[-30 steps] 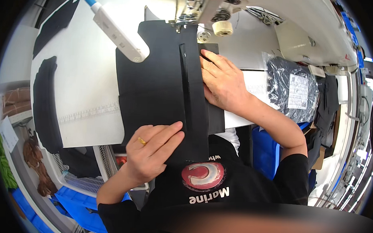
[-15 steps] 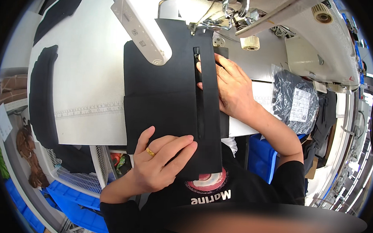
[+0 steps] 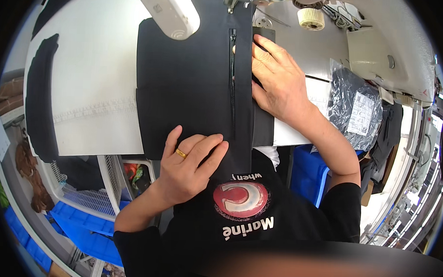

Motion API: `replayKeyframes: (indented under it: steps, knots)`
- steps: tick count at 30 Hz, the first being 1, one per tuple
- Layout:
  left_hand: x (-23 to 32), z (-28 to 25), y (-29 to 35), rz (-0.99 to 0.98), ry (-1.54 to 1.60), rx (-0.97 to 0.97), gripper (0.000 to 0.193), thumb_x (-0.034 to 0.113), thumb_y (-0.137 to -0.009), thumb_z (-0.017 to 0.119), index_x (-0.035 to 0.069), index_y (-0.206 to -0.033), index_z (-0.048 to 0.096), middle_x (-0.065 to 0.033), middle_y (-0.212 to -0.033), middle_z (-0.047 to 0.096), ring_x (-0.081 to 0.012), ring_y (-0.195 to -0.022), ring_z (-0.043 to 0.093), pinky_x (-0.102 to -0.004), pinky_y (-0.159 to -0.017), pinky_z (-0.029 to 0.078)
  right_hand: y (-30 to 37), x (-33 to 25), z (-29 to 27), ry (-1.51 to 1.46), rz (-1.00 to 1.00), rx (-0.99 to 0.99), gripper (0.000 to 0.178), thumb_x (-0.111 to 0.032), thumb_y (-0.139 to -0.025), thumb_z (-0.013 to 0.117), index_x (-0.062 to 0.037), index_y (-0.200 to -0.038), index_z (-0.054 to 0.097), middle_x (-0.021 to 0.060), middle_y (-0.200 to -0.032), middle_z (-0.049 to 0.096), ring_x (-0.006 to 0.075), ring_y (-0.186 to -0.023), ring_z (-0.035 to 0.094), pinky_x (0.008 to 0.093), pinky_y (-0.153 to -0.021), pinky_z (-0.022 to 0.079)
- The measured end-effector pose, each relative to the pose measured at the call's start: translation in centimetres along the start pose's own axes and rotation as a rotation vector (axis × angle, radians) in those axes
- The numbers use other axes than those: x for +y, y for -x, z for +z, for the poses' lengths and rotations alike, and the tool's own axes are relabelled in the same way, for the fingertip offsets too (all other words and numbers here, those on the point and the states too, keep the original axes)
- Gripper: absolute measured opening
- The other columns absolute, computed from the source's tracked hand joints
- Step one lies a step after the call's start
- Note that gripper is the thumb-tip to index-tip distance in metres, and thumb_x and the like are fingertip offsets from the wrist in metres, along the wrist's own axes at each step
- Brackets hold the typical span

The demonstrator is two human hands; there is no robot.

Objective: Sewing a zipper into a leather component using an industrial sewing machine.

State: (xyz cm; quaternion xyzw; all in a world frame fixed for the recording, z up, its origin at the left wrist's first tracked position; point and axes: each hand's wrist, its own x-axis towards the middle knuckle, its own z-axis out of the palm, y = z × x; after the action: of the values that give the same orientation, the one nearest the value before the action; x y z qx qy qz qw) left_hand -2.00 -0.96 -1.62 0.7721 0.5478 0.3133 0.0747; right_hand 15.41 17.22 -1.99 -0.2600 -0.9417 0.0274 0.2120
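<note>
A black fabric piece with a zipper set in a long slit lies over the table edge, its far end by the presser foot of a sewing machine. My left hand, a gold ring on one finger, rests flat on its near part, fingers spread, fingertips close to the slit's near end. At the right edge my right hand has hold of the fabric: some fingers go underneath the strip beside the zipper, and bits of skin show through the slit. Those fingertips are mostly hidden.
A white device arm reaches over the fabric. Dark cut pieces lie along the table's left side. To the right is a plastic-wrapped bundle with a label. Below the table stand a white basket and a blue bin.
The view has shifted, so most things sit higher in it. My right fingers have drawn back from the slit toward the strip's outer edge. My left hand keeps its place on the fabric.
</note>
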Motion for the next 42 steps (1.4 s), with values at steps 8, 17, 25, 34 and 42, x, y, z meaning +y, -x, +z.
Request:
replayKeyframes:
  steps: [8,17,25,34,42]
  knots:
    - [-0.09,0.06,-0.01,0.010,-0.009,0.014,0.023,0.007,-0.074,0.067,0.010,-0.096,0.073,-0.0014,-0.100,0.066,-0.0136,-0.084,0.062,-0.0470,-0.110,0.029,-0.03,0.15,0.15,0.018,-0.052,0.021,0.043,-0.019,-0.070,0.074,-0.0061,-0.110,0.064,0.0080,-0.119,0.062,0.0286,-0.117,0.053,0.0418,-0.095,0.047]
    - [-0.12,-0.10,0.02,0.023,0.019,0.010,0.023,0.008,-0.076,0.067,0.008,-0.098,0.072,-0.0004,-0.095,0.066,-0.0126,-0.082,0.062,-0.0484,-0.112,0.025,-0.41,0.09,0.50,0.044,-0.024,0.050,0.039,-0.025,-0.076,0.072,-0.0067,-0.110,0.065,0.0070,-0.119,0.063,0.0275,-0.116,0.055,0.0411,-0.095,0.047]
    - [-0.20,-0.02,-0.04,0.023,0.017,0.026,0.022,0.008,-0.076,0.067,0.008,-0.098,0.072,-0.0005,-0.095,0.065,-0.0126,-0.081,0.062,-0.0489,-0.112,0.024,-0.47,-0.10,0.28,0.052,0.022,0.012,0.043,-0.025,-0.077,0.075,-0.0101,-0.117,0.066,0.0085,-0.122,0.063,0.0274,-0.121,0.055,0.0369,-0.097,0.046]
    - [-0.20,-0.07,0.03,0.006,0.027,0.011,0.023,0.005,-0.076,0.065,0.009,-0.098,0.072,-0.0001,-0.097,0.065,-0.0128,-0.082,0.062,-0.0490,-0.111,0.025,-0.47,-0.13,0.25,0.054,0.023,0.007,0.044,-0.023,-0.076,0.076,-0.0100,-0.117,0.066,0.0083,-0.122,0.063,0.0270,-0.121,0.055,0.0370,-0.097,0.046]
    - [-0.18,-0.16,0.01,-0.004,0.041,-0.021,0.026,0.004,-0.075,0.064,0.009,-0.099,0.072,0.0002,-0.099,0.064,-0.0133,-0.083,0.061,-0.0498,-0.111,0.026,-0.37,-0.06,0.35,0.051,0.017,0.003,0.045,-0.023,-0.076,0.076,-0.0091,-0.118,0.065,0.0086,-0.122,0.063,0.0275,-0.121,0.055,0.0374,-0.097,0.046]
